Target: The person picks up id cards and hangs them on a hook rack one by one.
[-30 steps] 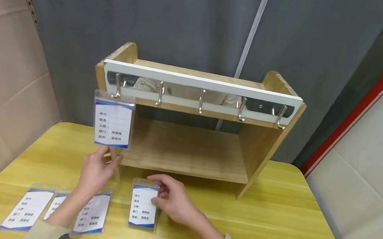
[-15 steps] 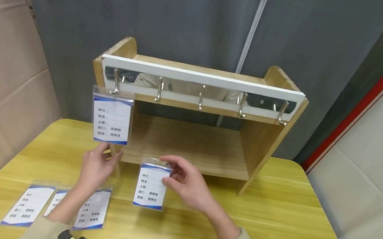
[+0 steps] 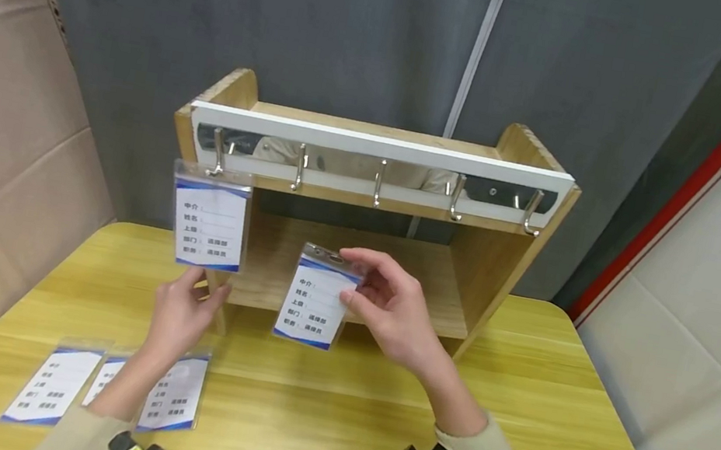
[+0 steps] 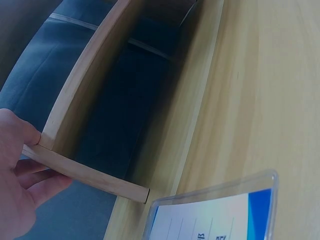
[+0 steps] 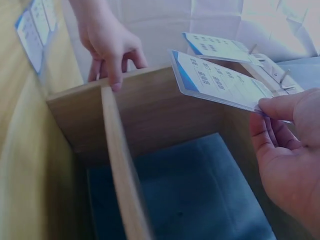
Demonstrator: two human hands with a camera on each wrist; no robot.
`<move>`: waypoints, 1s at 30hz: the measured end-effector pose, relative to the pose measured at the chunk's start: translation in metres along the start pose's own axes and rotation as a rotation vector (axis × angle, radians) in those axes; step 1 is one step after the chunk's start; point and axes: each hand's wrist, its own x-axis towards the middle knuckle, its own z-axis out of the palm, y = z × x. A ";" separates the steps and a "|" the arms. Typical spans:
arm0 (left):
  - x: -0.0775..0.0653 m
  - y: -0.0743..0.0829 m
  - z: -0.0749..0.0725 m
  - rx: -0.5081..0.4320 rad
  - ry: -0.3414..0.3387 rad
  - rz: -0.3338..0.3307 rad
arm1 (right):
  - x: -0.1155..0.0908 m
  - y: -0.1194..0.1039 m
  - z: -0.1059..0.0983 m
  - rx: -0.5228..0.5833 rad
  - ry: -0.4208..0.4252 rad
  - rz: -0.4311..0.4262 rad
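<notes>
My right hand (image 3: 399,314) pinches a clear plastic ID badge holder (image 3: 318,301) by its upper right edge, thumb in front. The badge, a white card with blue bands, tilts in front of the lower shelf board. A second badge (image 3: 209,225) hangs from the leftmost hook (image 3: 219,153) of a white rail on the wooden shelf rack (image 3: 357,248). Below that badge, my left hand (image 3: 179,314) grips the rack's left side panel (image 4: 85,170), its thumb and fingers on opposite faces. In the right wrist view the held badge (image 5: 215,82) overlaps the hung one.
Several more badges (image 3: 174,396) lie on the yellow wood-grain table (image 3: 314,430) at the front left, partly behind my left forearm. Four bare hooks (image 3: 379,183) run along the rail to the right. A grey curtain (image 3: 363,29) stands behind the rack.
My right hand has lifted the badge off the table, up and to the right, to the front of the lower shelf board, tilting it. My left hand stays on the side panel.
</notes>
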 end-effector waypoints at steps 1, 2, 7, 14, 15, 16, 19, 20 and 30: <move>0.000 0.000 0.000 0.000 0.000 -0.002 | 0.001 -0.001 -0.002 -0.002 0.004 -0.003; 0.000 0.000 0.000 0.002 -0.001 -0.004 | 0.002 -0.002 -0.003 -0.006 0.007 -0.004; 0.000 -0.001 0.000 0.002 0.000 -0.001 | 0.007 -0.006 -0.008 -0.021 0.013 -0.031; 0.000 -0.003 0.000 -0.003 0.003 0.019 | 0.017 -0.013 -0.007 -0.047 0.011 -0.084; 0.001 -0.003 0.001 -0.002 0.004 0.018 | 0.019 -0.014 -0.006 -0.044 0.010 -0.097; 0.000 -0.003 0.001 0.000 0.005 0.019 | 0.021 -0.016 -0.005 -0.039 0.009 -0.110; 0.000 -0.002 0.001 0.001 0.006 0.018 | 0.028 -0.019 -0.002 -0.024 0.003 -0.154; 0.000 -0.002 0.001 0.002 0.006 0.017 | 0.029 -0.019 -0.001 -0.021 0.001 -0.166; 0.001 -0.003 0.001 0.001 0.003 0.028 | 0.043 -0.024 0.013 -0.014 0.068 -0.221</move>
